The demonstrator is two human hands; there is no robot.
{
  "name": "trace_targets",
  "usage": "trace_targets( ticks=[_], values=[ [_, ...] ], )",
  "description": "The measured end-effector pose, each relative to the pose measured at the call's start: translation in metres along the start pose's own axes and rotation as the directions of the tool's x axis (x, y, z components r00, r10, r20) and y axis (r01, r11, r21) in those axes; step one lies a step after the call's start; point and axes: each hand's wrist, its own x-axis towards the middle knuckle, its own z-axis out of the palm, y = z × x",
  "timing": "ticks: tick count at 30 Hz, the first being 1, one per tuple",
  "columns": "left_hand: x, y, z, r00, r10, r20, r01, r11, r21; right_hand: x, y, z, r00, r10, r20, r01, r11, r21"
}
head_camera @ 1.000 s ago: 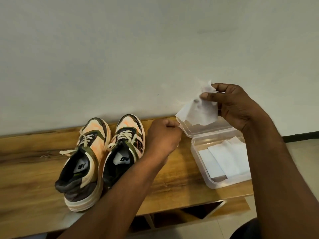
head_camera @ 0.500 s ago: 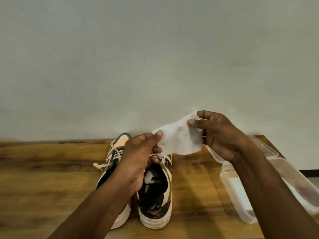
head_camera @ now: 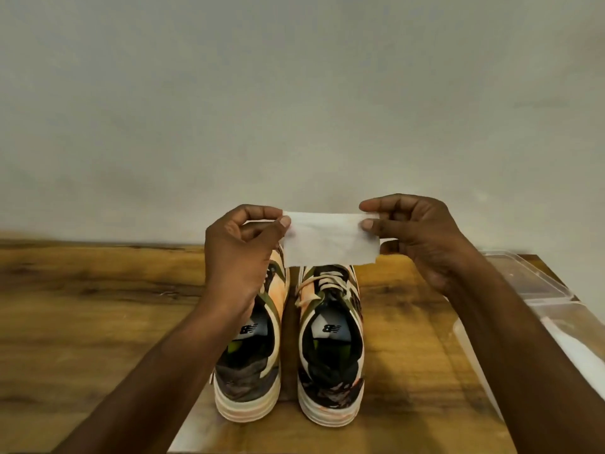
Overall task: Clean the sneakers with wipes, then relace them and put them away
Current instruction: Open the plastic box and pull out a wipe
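Nearest, a pair of orange, olive and cream laced sneakers (head_camera: 291, 348) stands heels toward the viewer on a brown wooden bench (head_camera: 98, 306), beside a clear plastic wipe box (head_camera: 537, 290) at right. Above their toes, the left hand (head_camera: 239, 253) and right hand (head_camera: 415, 237) each pinch an end of a white rectangular wipe (head_camera: 329, 239), stretched flat before a grey wall (head_camera: 294, 93).

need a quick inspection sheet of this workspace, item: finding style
surface: brown wooden bench top, sneakers standing on it
job's things: white wet wipe stretched flat between both hands above the shoes; left orange-and-olive sneaker and right orange-and-olive sneaker side by side, heels toward the camera, laces in; clear plastic wipe box at right, lid open
clutter: nothing seen
grippers: left hand and right hand each pinch one wipe end
cables: nothing seen
surroundings: plain pale wall
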Motion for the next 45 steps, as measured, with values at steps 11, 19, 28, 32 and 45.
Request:
trace_targets(
  ticks=[11,19,28,32,45],
  values=[
    [0.010,-0.011,-0.015,0.989,0.073,0.129,-0.095,0.981,0.170,0.006,0.002,0.005,0.991,-0.126,0.039,0.132,0.930,-0.344],
    [0.011,-0.010,-0.014,0.978,0.131,0.161,-0.179,0.927,0.329,0.004,-0.001,0.006,0.989,-0.087,0.121,0.106,0.981,-0.164],
    [0.014,0.000,-0.009,0.942,-0.183,0.281,0.207,0.977,-0.058,0.003,0.000,0.018,0.985,0.055,0.163,-0.067,0.995,0.072],
    [0.013,-0.001,-0.007,0.917,-0.251,0.310,0.309,0.938,-0.154,0.005,0.001,0.023,0.990,0.055,0.130,-0.076,0.985,0.158],
    [0.006,-0.013,0.002,0.929,-0.282,0.239,0.321,0.936,-0.143,-0.001,-0.001,0.011,0.956,0.023,0.294,0.008,0.994,-0.106]
  ],
)
